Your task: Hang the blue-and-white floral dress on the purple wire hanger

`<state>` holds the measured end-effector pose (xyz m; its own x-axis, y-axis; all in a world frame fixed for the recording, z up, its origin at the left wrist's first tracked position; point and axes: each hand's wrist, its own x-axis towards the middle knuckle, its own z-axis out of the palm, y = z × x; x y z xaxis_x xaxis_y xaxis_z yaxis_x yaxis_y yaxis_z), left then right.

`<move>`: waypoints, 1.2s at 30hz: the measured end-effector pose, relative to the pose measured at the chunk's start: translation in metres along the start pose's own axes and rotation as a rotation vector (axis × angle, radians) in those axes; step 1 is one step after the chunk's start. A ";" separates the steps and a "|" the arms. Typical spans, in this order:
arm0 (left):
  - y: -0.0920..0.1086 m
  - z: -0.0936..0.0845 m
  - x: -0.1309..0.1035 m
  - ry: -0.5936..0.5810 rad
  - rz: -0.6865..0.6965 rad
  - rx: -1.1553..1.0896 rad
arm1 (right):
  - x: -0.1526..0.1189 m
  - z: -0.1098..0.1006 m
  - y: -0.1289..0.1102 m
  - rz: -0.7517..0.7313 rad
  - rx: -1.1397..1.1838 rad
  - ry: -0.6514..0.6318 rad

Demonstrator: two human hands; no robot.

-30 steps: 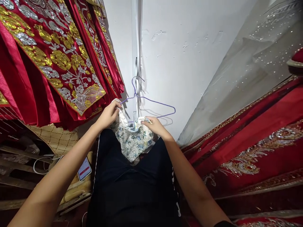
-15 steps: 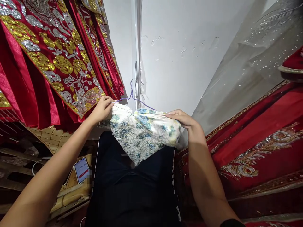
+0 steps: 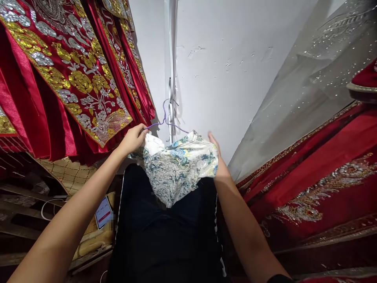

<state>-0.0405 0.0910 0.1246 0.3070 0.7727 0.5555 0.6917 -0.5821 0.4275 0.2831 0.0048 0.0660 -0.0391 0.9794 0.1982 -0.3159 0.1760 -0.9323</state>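
Observation:
A white blouse (image 3: pixel 173 173) with a blue and green floral print hangs from a thin purple hanger (image 3: pixel 177 127). My left hand (image 3: pixel 134 139) is closed on the blouse's left shoulder, close to the hanger's arm. Against the blouse's right sleeve is my right hand (image 3: pixel 220 167), mostly behind the cloth. Its visible finger points upward, stretched out; the other fingers are hidden. On this side the blouse's shoulder edge is folded up into a small peak. The hanger's hook sits at a narrow metal strip (image 3: pixel 171 114) on the wall.
Red garments (image 3: pixel 97 90) with gold and silver embroidery hang at the left. A sheer sparkling cloth (image 3: pixel 282 90) and a beaded red garment (image 3: pixel 324 173) line the right. Below the blouse is dark cloth (image 3: pixel 165 243). A phone (image 3: pixel 103 213) showing a timer lies lower left.
My right hand has let go of the blouse's top edge and moved left, partly behind the sleeve. The blouse's right shoulder has shifted inward and bunched up. My left hand has moved slightly right.

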 end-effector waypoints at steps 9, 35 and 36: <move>0.016 0.000 -0.004 0.344 0.070 0.073 | 0.023 -0.001 -0.022 -0.266 -0.281 0.274; 0.084 -0.093 -0.060 -0.333 0.068 -0.177 | 0.001 0.039 0.021 -0.359 -0.640 -0.064; 0.086 -0.089 -0.055 -0.249 0.078 -0.181 | 0.000 0.035 0.017 -0.326 -0.621 -0.033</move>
<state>-0.0560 -0.0244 0.1945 0.5205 0.7490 0.4100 0.5391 -0.6606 0.5225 0.2445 0.0041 0.0605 -0.0665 0.8653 0.4968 0.2831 0.4938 -0.8222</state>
